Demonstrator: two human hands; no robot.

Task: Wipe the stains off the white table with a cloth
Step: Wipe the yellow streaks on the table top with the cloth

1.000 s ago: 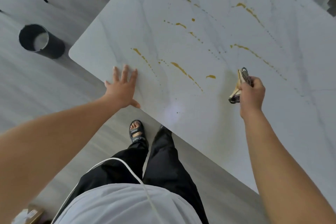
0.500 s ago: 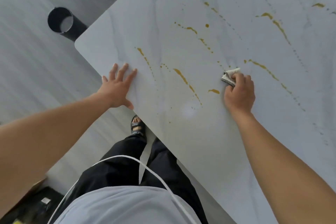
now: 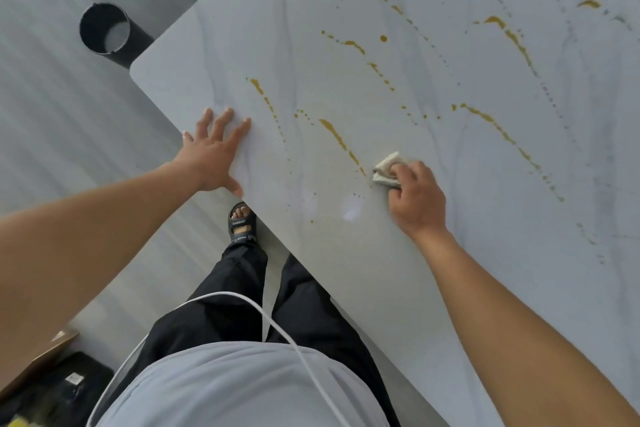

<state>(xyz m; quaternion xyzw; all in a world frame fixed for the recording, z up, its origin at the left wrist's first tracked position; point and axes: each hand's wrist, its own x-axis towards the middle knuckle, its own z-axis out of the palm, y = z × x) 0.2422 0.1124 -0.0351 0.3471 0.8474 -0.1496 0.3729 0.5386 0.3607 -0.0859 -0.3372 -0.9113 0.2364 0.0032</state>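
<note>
The right hand (image 3: 417, 201) grips a bunched cloth (image 3: 386, 172), fingers curled round it, and holds it against the white counter (image 3: 346, 270) close to the near edge, at the lower end of a yellow-brown stain streak (image 3: 341, 140). The left hand (image 3: 214, 152) lies flat, fingers straight and spread, on the near edge toward the left corner.

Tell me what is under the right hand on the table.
A crumpled cloth pokes out from under the right hand, against the white table. The rest of the cloth, and the surface beneath it, is covered.
</note>
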